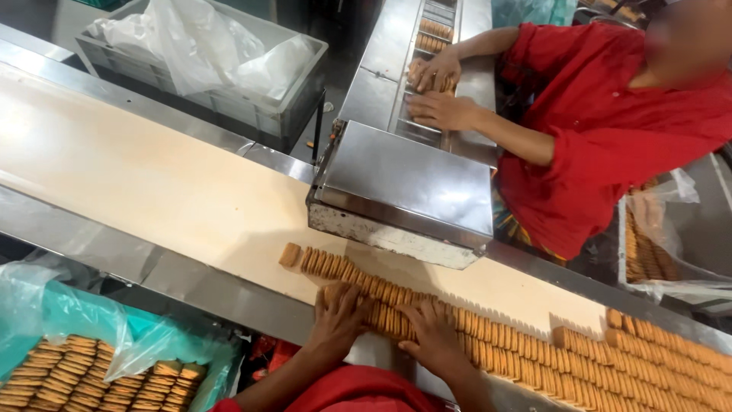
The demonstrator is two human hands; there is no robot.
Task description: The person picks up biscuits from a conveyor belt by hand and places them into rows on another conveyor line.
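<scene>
Your left hand and right hand lie apart, fingers spread flat on the biscuits: tan, thin, standing on edge in packed rows. The rows lie on the belt, under both palms, running off to your right.

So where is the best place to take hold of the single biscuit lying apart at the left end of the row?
Probably by its two long edges, coming from above and the left. The loose biscuit lies flat on the cream belt, with bare belt to its left; the row of biscuits standing on edge blocks its right side.
</scene>
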